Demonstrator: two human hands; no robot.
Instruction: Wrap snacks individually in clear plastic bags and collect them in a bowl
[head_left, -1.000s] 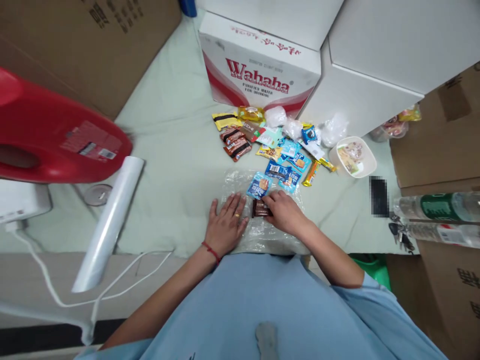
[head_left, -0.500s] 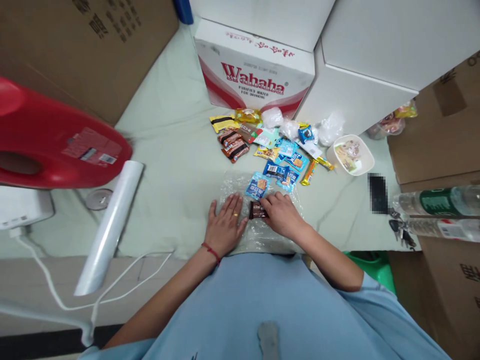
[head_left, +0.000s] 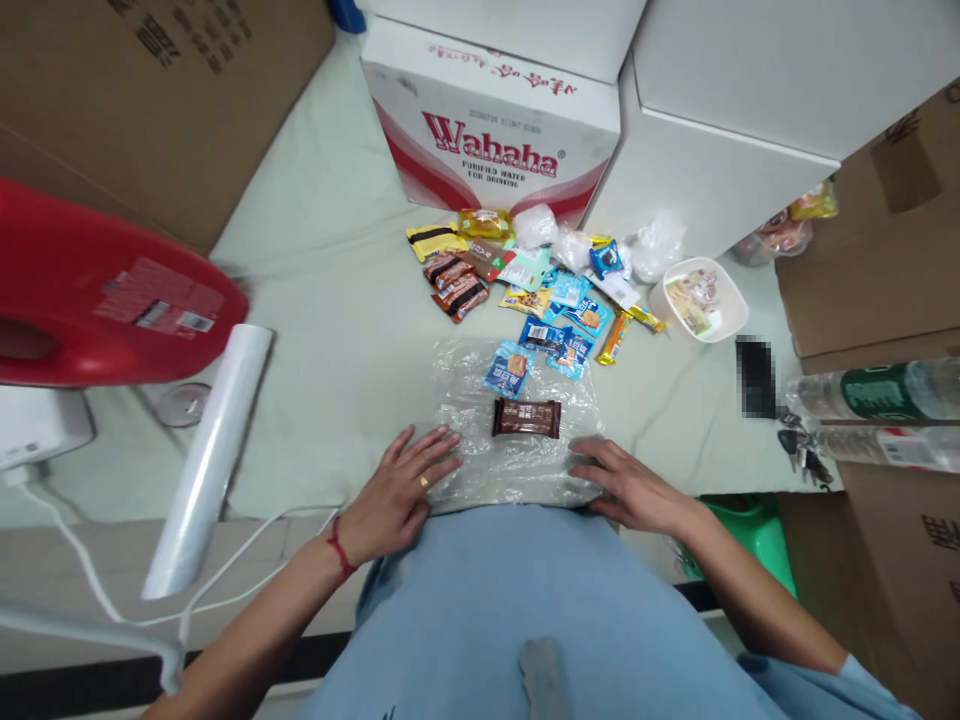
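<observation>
A sheet of clear plastic film lies crinkled on the table in front of me. On it rests a brown wrapped snack bar, and just beyond that lies a blue snack packet. My left hand is open at the sheet's left edge, its fingers stretched towards the film. Across from it, my right hand touches the right edge with its fingers apart. Whether either hand pinches the film cannot be made out. Neither hand touches the bar.
Several snack packets are heaped beyond the film, before a white water carton. A square tub, phone, keys and bottles are at right. A film roll and red jug are at left.
Both hands have moved apart and towards me, to the sides of the film. My right hand has let go of the brown snack bar, which now lies fully uncovered.
</observation>
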